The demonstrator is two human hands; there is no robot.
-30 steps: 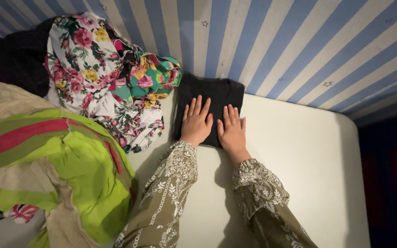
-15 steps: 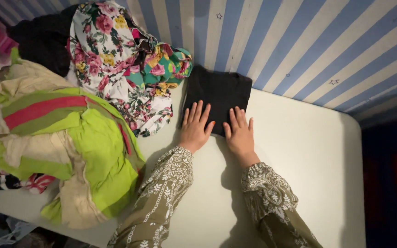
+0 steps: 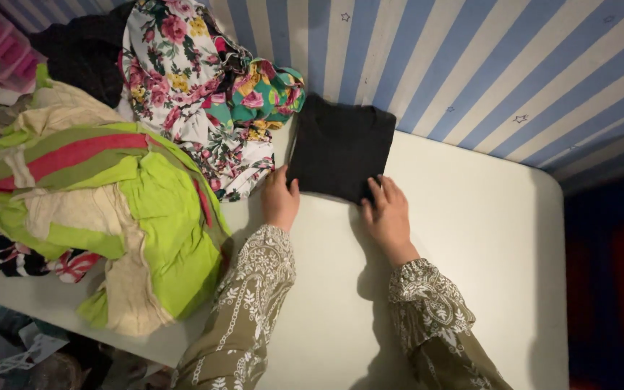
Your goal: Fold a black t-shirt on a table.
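A folded black knit garment (image 3: 341, 146), a soft flat rectangle, lies on the white table (image 3: 471, 238) at about 12 o'clock from the person, its far edge against the blue-and-cream striped wall (image 3: 471, 65). The left hand (image 3: 280, 198) sits at the garment's near left corner, at about 7 o'clock of it, fingers curled at the edge; whether they have slipped under the cloth I cannot tell. The right hand (image 3: 388, 217) rests at the near right corner, at about 5 o'clock, fingers spread and their tips touching the hem, not closed on it.

The garment looks light, limp and non-slippery, with nothing fragile about it. Being layered, it would likely sag and come unfolded if lifted by one corner; I judge the best hold is both near corners or a flat palm under each side, keeping the layers together.

At 10 o'clock of the garment lies a crumpled white floral cloth (image 3: 175, 79) touching a green floral cloth (image 3: 269, 90). At 9 o'clock spreads a heap of lime-green, red-striped and beige fabric (image 3: 110, 195). A pink plastic crate (image 3: 1, 50) shows at the top left corner. No packages, labels or signs are visible; the wall carries only small star shapes.
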